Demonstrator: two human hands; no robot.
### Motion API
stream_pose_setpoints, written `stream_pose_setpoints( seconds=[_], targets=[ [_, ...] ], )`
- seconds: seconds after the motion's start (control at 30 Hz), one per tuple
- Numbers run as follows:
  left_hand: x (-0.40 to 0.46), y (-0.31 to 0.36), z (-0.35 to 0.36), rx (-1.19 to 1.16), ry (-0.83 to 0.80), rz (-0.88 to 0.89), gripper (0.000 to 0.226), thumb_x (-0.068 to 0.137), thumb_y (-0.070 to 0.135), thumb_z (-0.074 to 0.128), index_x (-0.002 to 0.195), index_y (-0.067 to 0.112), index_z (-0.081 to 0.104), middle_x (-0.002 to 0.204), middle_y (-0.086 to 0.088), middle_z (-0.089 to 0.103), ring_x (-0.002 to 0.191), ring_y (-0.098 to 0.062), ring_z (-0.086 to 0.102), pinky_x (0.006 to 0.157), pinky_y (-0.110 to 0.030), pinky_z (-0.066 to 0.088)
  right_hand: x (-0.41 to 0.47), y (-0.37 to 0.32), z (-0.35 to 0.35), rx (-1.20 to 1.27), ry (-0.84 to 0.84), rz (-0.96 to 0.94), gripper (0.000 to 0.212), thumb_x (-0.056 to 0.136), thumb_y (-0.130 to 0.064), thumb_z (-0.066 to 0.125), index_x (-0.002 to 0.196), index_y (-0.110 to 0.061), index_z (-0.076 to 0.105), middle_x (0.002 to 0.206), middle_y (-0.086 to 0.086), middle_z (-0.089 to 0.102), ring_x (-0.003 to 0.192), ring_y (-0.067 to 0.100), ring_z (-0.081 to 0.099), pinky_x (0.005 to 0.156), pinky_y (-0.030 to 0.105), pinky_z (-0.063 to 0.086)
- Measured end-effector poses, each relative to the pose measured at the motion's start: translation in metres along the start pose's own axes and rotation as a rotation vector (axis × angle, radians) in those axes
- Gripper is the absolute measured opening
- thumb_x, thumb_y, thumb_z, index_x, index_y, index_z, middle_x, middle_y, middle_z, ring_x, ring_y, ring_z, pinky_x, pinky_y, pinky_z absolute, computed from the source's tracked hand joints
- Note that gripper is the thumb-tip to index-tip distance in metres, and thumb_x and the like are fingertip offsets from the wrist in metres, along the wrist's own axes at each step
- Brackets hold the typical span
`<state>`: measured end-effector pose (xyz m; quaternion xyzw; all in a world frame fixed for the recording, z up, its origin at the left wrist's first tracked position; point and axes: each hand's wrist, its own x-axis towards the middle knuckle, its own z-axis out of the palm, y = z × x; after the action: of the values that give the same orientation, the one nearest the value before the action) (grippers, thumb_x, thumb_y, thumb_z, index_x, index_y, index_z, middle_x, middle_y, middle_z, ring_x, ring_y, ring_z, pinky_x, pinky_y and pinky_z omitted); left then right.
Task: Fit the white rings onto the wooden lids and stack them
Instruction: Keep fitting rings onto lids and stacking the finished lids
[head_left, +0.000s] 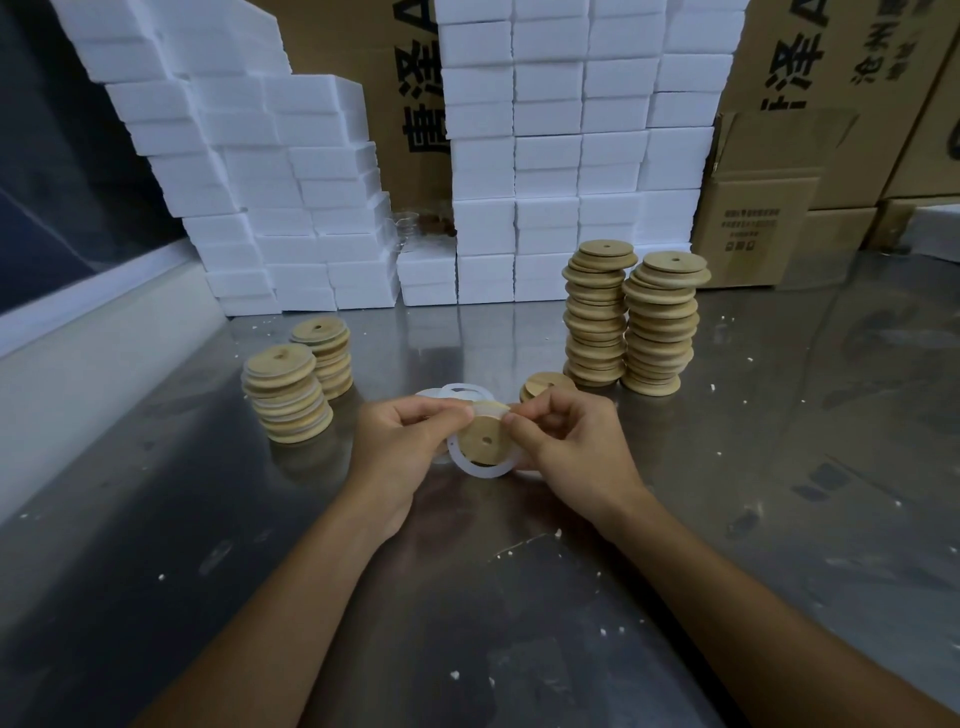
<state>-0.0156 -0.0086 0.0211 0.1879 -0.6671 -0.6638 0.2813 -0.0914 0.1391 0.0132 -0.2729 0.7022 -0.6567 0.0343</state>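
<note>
Both hands, left (410, 431) and right (558, 434), pinch a lid (485, 441) above the table (779, 467), its ring (480, 470) half on. Two short ringed stacks (291, 395) stand left. Two tall bare stacks (628, 322) remain, so most seems left.

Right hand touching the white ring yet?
Touching. Head view: right hand fingers pinch the white ring at the top edge of the wooden lid.

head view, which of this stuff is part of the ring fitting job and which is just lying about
Job: held lid, white ring, spare rings, left stacks, right stacks, left hand, right hand.

Lying about: foam blocks, cardboard boxes, white crumbs.
</note>
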Motion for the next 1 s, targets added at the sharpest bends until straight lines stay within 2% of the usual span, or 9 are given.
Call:
stream_pose_setpoints(
  seconds=[0.13,0.27,0.4,0.5,0.63,0.73,0.83,1.0],
  targets=[
    [0.0,-0.001,0.0,-0.05,-0.021,-0.033,0.008,0.078,0.004,0.075,0.073,0.009,0.078,0.087,-0.016,0.075,0.089,-0.035,0.072,0.083,-0.045,0.059,0.0,0.001,-0.001,-0.012,-0.012,-0.016,0.012,0.086,-0.008,0.074,0.076,-0.015,0.072,0.079,0.002,0.076,0.077,0.016,0.074,0.073,0.037,0.062],
    [0.003,0.0,-0.001,-0.151,-0.047,-0.119,0.013,0.081,0.0,0.071,0.07,0.007,0.076,0.092,-0.019,0.074,0.089,-0.033,0.072,0.073,-0.035,0.059,0.001,0.001,0.0,0.012,-0.015,-0.001,0.015,0.086,-0.009,0.075,0.075,-0.018,0.07,0.08,0.005,0.076,0.077,0.02,0.075,0.075,0.049,0.062],
    [0.002,0.0,0.005,-0.181,-0.002,-0.138,0.017,0.082,-0.002,0.07,0.067,0.007,0.074,0.09,-0.02,0.074,0.082,-0.027,0.072,0.068,-0.032,0.06,0.001,0.001,0.001,0.026,-0.005,0.007,0.011,0.088,-0.009,0.074,0.078,-0.013,0.069,0.081,0.008,0.076,0.079,0.022,0.075,0.074,0.051,0.062],
    [0.001,0.0,0.007,-0.196,-0.002,-0.136,0.016,0.083,-0.002,0.069,0.069,0.006,0.073,0.088,-0.019,0.074,0.079,-0.025,0.072,0.067,-0.031,0.06,0.001,0.001,0.001,0.022,-0.01,0.008,0.008,0.088,-0.01,0.073,0.081,-0.01,0.07,0.083,0.008,0.076,0.079,0.021,0.075,0.074,0.048,0.062],
    [0.002,-0.002,0.006,-0.227,0.006,-0.142,0.019,0.083,-0.002,0.069,0.067,0.007,0.073,0.084,-0.016,0.074,0.077,-0.023,0.072,0.071,-0.035,0.06,0.0,0.001,0.001,0.035,-0.02,0.023,0.006,0.089,-0.008,0.073,0.085,-0.005,0.07,0.083,0.01,0.076,0.076,0.02,0.075,0.067,0.04,0.063],
    [0.003,-0.002,0.004,-0.223,-0.021,-0.143,0.011,0.083,-0.001,0.069,0.074,0.004,0.072,0.088,-0.018,0.074,0.08,-0.025,0.073,0.075,-0.038,0.06,0.001,0.001,0.001,0.044,-0.02,0.029,0.005,0.089,-0.008,0.073,0.085,-0.006,0.071,0.082,0.01,0.076,0.076,0.02,0.075,0.066,0.037,0.063],
    [0.005,-0.002,-0.001,-0.198,-0.06,-0.15,0.005,0.083,0.0,0.069,0.079,0.001,0.072,0.093,-0.02,0.074,0.086,-0.029,0.073,0.078,-0.039,0.06,0.002,0.002,0.0,0.032,-0.031,0.033,0.004,0.089,-0.008,0.073,0.086,-0.006,0.071,0.084,0.009,0.076,0.078,0.019,0.075,0.071,0.039,0.063],
    [0.004,-0.001,-0.006,-0.2,-0.127,-0.12,0.009,0.083,-0.003,0.068,0.076,0.002,0.073,0.089,-0.018,0.074,0.083,-0.026,0.073,0.069,-0.03,0.059,0.003,0.002,-0.004,0.052,-0.076,0.06,0.002,0.088,-0.007,0.073,0.087,-0.007,0.071,0.085,0.009,0.077,0.078,0.021,0.075,0.071,0.047,0.063]
  ],
)
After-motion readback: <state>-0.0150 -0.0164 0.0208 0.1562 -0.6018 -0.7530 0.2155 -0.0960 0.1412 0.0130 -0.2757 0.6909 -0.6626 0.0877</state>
